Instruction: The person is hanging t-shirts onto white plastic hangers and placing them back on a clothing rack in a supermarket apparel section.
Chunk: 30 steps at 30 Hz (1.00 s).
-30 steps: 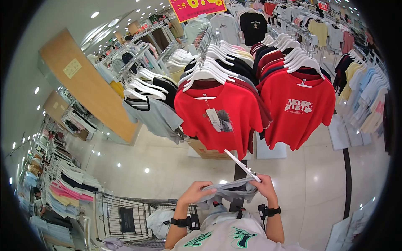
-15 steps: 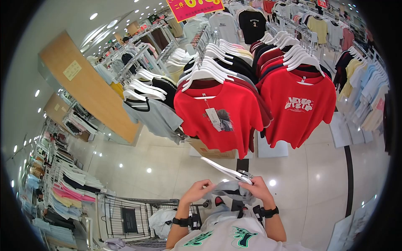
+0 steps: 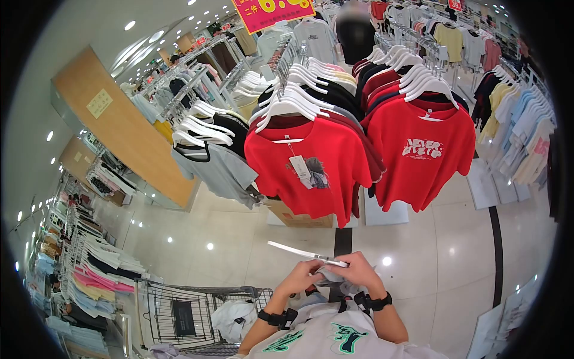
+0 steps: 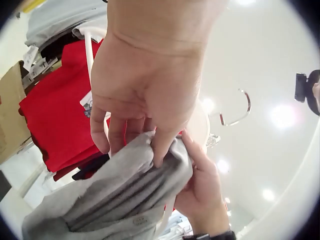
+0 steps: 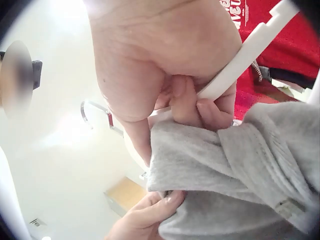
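Note:
In front of the torso, both hands hold a bunched grey shirt [image 4: 100, 200] with a small label inside it. My left hand [image 3: 297, 278] pinches the shirt's edge between thumb and fingers. My right hand [image 3: 357, 272] grips a white clothes hanger [image 3: 305, 251], its fingers curled round the bar in the right wrist view and its thumb at the fabric. The hanger points left across the front of both hands. Its metal hook [image 5: 100, 114] shows beside the right hand. In the right wrist view, grey cloth covers part of the left hand [image 5: 147, 215].
Ahead stands a rack with red T-shirts [image 3: 314, 155] on white hangers. A wire shopping cart [image 3: 179, 299] with pale clothes inside is at the left. A wood-faced pillar [image 3: 125, 131] rises farther left. Several more clothes racks surround the tiled floor [image 3: 436, 257].
The hanger has swung left and lies flatter, now crossing over the left hand. My hands have come closer together, the left one moving right, with the shirt bunched more tightly between them.

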Available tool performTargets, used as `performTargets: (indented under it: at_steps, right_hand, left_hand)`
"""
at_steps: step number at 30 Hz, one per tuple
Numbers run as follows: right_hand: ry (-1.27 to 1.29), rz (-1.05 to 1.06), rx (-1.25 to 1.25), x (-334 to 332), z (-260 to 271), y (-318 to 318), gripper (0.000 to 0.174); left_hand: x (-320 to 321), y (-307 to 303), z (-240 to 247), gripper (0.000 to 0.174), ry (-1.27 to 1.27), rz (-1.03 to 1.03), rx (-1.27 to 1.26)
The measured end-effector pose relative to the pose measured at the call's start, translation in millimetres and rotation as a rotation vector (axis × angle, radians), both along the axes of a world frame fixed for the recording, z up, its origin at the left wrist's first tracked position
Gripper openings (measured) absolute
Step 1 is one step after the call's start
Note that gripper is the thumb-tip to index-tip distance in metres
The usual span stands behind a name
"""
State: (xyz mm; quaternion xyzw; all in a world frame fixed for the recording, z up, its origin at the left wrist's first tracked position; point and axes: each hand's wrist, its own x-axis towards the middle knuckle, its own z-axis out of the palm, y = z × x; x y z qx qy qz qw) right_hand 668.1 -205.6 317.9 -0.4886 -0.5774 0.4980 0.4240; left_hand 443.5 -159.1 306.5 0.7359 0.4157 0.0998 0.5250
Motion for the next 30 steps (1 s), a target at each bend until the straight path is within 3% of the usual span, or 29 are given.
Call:
performTargets:
  at_steps: [2,3,8,11,21,23,26,28,30]
  right_hand:
    - [-0.095,-0.019,0.003,13,4,-1,0.031]
    - [-0.172,-0.027,-0.066,18,9,2,0.031]
    - [-0.226,-0.026,-0.001,17,-19,9,0.027]
    - [-0.446,0.203,-0.022,13,-48,17,0.029]
    - [-0.356,0.206,-0.097,2,-68,9,0.028]
    - [-0.404,0.048,-0.015,1,-73,6,0.03]
    - [-0.455,0.005,-0.055,8,-64,7,0.037]
    - [-0.416,-0.029,-0.108,14,-62,9,0.034]
    - [-0.171,-0.165,-0.089,22,-73,13,0.029]
  left_hand:
    - [-4,2,6,0.018,-0.183,0.07,-0.06]
    - [-10,6,7,0.008,-0.124,0.137,-0.052]
    - [-15,10,22,0.009,-0.094,0.172,0.001]
    - [-16,7,35,0.011,-0.233,0.242,-0.053]
    - [-25,0,72,0.013,-0.07,0.229,0.023]
    - [-29,0,72,0.014,-0.019,0.249,0.043]
    - [-37,6,56,0.018,-0.027,0.234,0.136]
    - [-43,11,43,0.02,0.332,0.172,0.298]
    - [-56,17,18,0.021,0.348,0.213,0.342]
